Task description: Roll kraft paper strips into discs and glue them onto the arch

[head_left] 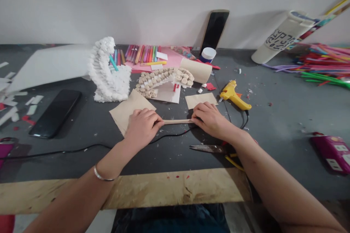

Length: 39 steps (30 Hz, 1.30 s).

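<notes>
A thin beige paper strip (177, 121), apparently rolled or folded, stretches level between my two hands just above the grey table. My left hand (143, 125) pinches its left end, and my right hand (210, 118) pinches the right end. Under and behind my left hand lies a beige paper sheet (133, 103). A smaller beige paper piece (201, 100) lies just beyond my right hand. Past both hands stands a curved craft piece covered in rolled beige paper roses (161, 78) on a white base. Scissors (209, 148) lie partly hidden beneath my right forearm.
A yellow glue gun (235, 94) lies to the right, its black cable (93, 146) crossing the table. At left are a phone (56, 113) and a white fluffy craft piece (109, 76). Behind are a beige paper roll (196, 70), a leaning phone (215, 31) and pipe cleaners (325, 62).
</notes>
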Each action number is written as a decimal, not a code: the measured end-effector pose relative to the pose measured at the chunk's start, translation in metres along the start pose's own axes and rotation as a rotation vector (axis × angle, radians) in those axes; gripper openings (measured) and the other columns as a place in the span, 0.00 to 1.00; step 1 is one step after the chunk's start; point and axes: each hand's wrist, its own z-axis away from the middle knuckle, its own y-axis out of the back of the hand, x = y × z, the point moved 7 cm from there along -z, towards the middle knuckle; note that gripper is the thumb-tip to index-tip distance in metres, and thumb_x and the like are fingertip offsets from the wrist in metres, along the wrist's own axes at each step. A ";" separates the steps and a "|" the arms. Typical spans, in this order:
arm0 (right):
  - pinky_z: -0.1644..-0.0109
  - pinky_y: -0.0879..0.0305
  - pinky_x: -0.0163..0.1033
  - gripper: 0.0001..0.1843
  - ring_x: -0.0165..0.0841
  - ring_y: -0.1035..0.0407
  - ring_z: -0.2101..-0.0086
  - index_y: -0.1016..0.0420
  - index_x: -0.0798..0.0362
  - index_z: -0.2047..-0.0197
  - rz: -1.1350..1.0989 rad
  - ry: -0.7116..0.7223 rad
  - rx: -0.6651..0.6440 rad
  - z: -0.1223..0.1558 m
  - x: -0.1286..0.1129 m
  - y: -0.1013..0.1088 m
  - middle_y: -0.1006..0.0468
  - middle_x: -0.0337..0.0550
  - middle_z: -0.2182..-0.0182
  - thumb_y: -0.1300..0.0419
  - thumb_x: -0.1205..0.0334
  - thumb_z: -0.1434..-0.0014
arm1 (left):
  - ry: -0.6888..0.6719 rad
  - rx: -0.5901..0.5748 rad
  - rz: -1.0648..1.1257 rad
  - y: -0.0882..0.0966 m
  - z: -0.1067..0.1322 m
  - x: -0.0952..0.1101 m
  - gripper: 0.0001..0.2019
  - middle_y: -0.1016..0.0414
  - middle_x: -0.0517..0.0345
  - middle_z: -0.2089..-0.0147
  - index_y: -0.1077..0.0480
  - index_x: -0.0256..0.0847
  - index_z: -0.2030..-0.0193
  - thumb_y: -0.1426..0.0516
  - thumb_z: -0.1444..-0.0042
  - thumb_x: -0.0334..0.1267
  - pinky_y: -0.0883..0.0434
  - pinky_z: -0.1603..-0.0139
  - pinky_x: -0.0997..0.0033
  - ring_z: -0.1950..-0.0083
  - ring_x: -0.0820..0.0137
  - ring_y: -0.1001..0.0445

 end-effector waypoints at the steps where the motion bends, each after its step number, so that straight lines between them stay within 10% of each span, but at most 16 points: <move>1: 0.54 0.41 0.47 0.12 0.41 0.37 0.58 0.26 0.51 0.66 -0.004 -0.005 0.006 0.000 0.001 0.000 0.27 0.49 0.61 0.47 0.60 0.34 | 0.001 0.000 -0.002 0.000 0.000 0.000 0.09 0.22 0.58 0.64 0.27 0.42 0.67 0.43 0.38 0.42 0.44 0.55 0.59 0.58 0.64 0.28; 32: 0.49 0.43 0.52 0.07 0.44 0.35 0.54 0.28 0.50 0.68 -0.101 -0.155 0.143 0.001 0.016 -0.001 0.25 0.46 0.57 0.36 0.58 0.43 | 0.081 -0.003 -0.051 0.003 -0.011 -0.009 0.13 0.26 0.56 0.65 0.31 0.41 0.69 0.43 0.40 0.48 0.42 0.57 0.60 0.61 0.64 0.30; 39: 0.49 0.47 0.50 0.10 0.41 0.35 0.58 0.21 0.47 0.66 0.063 -0.005 0.100 -0.002 -0.012 0.012 0.23 0.43 0.63 0.43 0.62 0.36 | -0.212 0.023 -0.184 0.008 -0.004 0.021 0.10 0.24 0.55 0.59 0.25 0.46 0.63 0.48 0.35 0.36 0.44 0.51 0.57 0.53 0.62 0.32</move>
